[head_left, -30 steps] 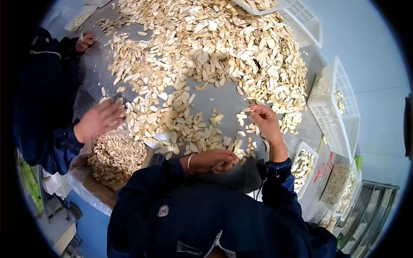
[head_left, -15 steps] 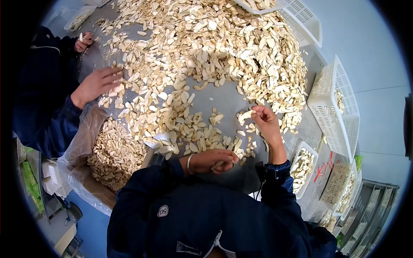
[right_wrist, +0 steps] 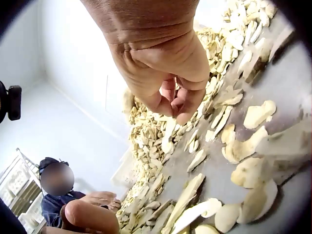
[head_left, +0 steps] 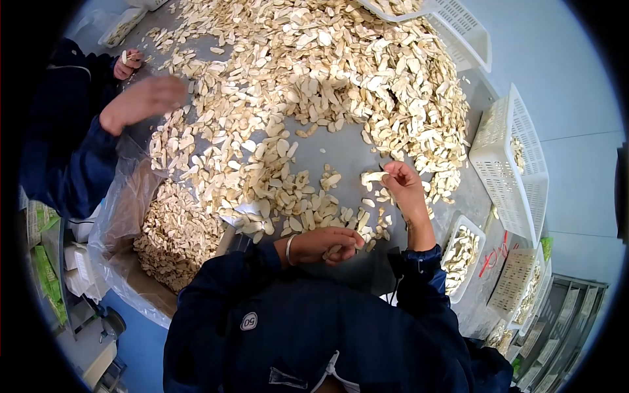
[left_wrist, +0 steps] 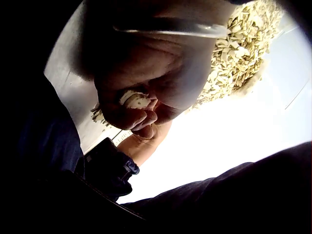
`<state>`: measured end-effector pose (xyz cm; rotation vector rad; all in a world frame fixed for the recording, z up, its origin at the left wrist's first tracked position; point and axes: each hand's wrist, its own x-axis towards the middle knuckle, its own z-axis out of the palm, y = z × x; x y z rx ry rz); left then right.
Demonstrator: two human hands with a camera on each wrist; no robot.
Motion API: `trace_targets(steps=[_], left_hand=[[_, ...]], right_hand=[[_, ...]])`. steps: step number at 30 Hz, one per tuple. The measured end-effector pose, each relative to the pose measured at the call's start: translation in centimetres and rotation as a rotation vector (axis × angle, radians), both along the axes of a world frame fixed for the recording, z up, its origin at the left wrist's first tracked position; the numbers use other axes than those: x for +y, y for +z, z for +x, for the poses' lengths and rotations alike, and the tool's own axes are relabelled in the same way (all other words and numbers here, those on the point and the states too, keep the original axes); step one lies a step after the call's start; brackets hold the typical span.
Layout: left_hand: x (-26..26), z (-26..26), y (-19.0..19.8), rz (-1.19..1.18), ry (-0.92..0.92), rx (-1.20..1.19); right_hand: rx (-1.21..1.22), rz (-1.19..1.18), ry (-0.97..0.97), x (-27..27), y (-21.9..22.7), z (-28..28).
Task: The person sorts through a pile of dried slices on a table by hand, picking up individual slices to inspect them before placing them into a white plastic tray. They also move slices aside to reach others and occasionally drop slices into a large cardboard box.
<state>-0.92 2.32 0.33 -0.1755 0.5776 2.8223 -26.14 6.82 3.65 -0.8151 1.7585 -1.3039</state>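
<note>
Near the table's front edge my left hand is curled, palm up, around pale mushroom slices; one such slice shows between its fingers in the left wrist view. My right hand is raised over the table to the right and pinches a single mushroom slice between thumb and fingertips. In the right wrist view that slice hangs down from the fingertips. Loose slices lie scattered between my two hands. Beyond them rises a large pile of slices.
At the left another person's hand hovers over the slices, above a plastic-lined box full of slices. White slotted baskets and a small tray of slices line the right side. Red string lies beside them.
The slice in my right hand has turned to show its broad side, while that hand stays nearly in place. My left hand holds still. The other person's hand has moved away from the box, toward the back.
</note>
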Motion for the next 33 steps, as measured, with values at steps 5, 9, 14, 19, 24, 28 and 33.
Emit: trace_targets(steps=[5,9,14,19,24,28,33], left_hand=[[0.1,-0.1,-0.1,0.0,0.005,0.005],[0.2,-0.1,-0.3,0.012,0.002,0.009],[0.1,-0.1,-0.2,0.02,-0.002,-0.009],[0.4,-0.2,-0.5,0.028,0.005,0.0],[0.0,0.0,-0.5,0.007,0.008,0.022],[0.0,0.1,0.0,0.001,0.018,0.005],[0.0,0.0,0.1,0.011,0.0,-0.005]], right_hand=[[0.06,-0.003,0.056,-0.4,-0.7,0.2],[0.095,-0.07,0.193,-1.6,-0.8,2.7],[0.413,0.039,0.441,-3.7,3.8,5.6],[1.141,-0.202,0.211,-8.1,1.9,0.1],[1.225,-0.1,0.204,-8.9,0.8,-0.7],[0.601,0.046,0.233,-6.8,1.6,-0.1],[0.487,0.109,0.2,-4.9,1.4,-1.9]])
